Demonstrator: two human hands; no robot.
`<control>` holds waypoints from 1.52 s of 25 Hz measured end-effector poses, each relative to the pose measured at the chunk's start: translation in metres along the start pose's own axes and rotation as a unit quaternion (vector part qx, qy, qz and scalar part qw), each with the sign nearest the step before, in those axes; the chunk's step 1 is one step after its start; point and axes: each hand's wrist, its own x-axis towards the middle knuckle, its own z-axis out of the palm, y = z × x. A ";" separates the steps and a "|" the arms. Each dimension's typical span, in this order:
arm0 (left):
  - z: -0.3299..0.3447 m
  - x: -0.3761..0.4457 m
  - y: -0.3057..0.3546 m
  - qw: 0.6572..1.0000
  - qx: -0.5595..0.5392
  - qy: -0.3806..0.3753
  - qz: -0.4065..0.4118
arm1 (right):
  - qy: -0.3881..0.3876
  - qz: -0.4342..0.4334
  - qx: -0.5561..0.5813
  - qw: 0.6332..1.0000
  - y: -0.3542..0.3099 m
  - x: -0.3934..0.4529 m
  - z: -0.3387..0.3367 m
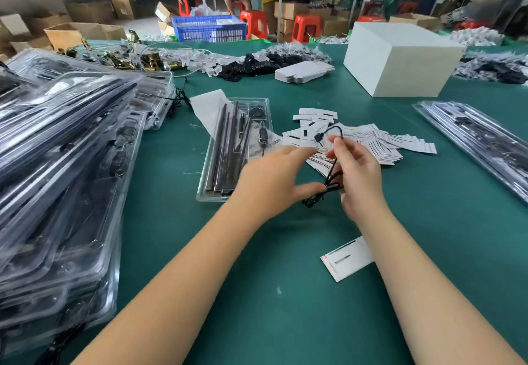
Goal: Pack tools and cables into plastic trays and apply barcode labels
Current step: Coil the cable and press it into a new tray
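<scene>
A clear plastic tray [210, 190] lies open on the green table, holding long dark metal rods and a black corded part. My right hand [357, 176] pinches a thin black cable [331, 174] that loops up to a small connector. My left hand [271, 181] sits just right of the tray, thumb touching the cable's lower coiled end. Behind both hands spreads a pile of white barcode labels [380, 141]. One white label card [347, 259] lies alone near my right forearm.
A tall stack of packed clear trays [65, 170] fills the left side. More packed trays [480, 141] lie at the right. A white box [400, 61] stands at the back right, with flat white cartons [303, 70] and piles of black cables beside it. People work at a far table.
</scene>
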 end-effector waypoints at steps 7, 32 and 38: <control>0.024 0.021 -0.002 0.983 -0.180 0.010 -0.016 | 0.027 -0.106 -0.145 0.983 0.008 0.009 -0.016; 0.027 0.012 -0.021 0.836 -0.533 0.112 -0.063 | -0.045 -0.028 -0.023 0.998 -0.007 -0.006 -0.007; 0.027 0.007 -0.013 0.870 -0.486 0.070 -0.036 | -0.127 0.051 0.166 0.977 -0.018 -0.015 -0.001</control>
